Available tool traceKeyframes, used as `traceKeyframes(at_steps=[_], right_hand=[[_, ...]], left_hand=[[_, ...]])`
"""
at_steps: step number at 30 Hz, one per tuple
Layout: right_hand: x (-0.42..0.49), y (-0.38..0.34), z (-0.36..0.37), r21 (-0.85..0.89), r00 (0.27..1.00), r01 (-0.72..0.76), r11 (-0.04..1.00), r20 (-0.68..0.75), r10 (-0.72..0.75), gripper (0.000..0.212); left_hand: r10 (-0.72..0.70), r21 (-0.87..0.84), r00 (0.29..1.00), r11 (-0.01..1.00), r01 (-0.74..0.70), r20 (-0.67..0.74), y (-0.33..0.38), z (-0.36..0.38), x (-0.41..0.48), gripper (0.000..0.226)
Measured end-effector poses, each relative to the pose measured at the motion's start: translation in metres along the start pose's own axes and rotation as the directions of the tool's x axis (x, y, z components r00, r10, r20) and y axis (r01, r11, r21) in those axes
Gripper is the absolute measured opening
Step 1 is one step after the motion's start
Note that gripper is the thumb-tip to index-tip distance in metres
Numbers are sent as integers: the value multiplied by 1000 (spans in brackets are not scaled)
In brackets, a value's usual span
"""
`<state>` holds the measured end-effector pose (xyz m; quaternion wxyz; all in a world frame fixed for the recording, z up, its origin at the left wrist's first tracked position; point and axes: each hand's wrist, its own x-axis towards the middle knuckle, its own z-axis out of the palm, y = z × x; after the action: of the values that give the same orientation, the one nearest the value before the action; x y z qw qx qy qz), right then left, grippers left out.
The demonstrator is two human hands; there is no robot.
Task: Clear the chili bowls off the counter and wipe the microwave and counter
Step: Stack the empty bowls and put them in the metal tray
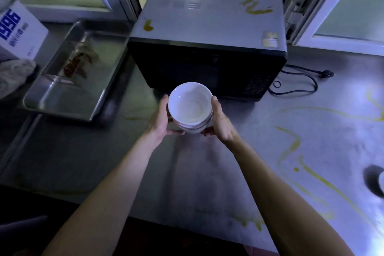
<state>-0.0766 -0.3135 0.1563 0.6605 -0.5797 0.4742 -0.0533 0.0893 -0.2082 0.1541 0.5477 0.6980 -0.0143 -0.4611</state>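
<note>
I hold a stack of white bowls (190, 104) above the steel counter (207, 172), just in front of the microwave (207, 27). My left hand (161, 118) grips the stack's left side and my right hand (220, 120) its right side. The top bowl looks empty inside. The microwave has a black door and a silver top with yellow-brown smears at its left front and right rear. Yellow streaks run across the counter to the right.
A steel tray (68, 97) with brown residue sits left of the microwave. A white box with blue print (20, 29) and a crumpled cloth (14, 75) lie at far left. A black power cord (301, 81) trails right of the microwave. A dark round object (376, 181) shows at the right edge.
</note>
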Motion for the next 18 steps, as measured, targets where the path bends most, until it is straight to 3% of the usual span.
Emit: traceKeyframes(at_steps=[6, 9, 13, 18], right_hand=[[22, -62, 138, -26, 992, 95, 995, 81, -93, 89], [35, -94, 227, -13, 990, 127, 992, 68, -126, 81], [55, -129, 338, 44, 993, 98, 994, 62, -100, 85], [90, -151, 441, 95, 992, 14, 995, 122, -26, 69]], left_hand=[[110, 37, 993, 993, -109, -46, 52, -150, 19, 54], [125, 53, 991, 991, -122, -45, 79, -241, 37, 48], [124, 69, 991, 990, -121, -44, 114, -348, 62, 51], [44, 85, 997, 996, -39, -57, 136, -445, 113, 57]])
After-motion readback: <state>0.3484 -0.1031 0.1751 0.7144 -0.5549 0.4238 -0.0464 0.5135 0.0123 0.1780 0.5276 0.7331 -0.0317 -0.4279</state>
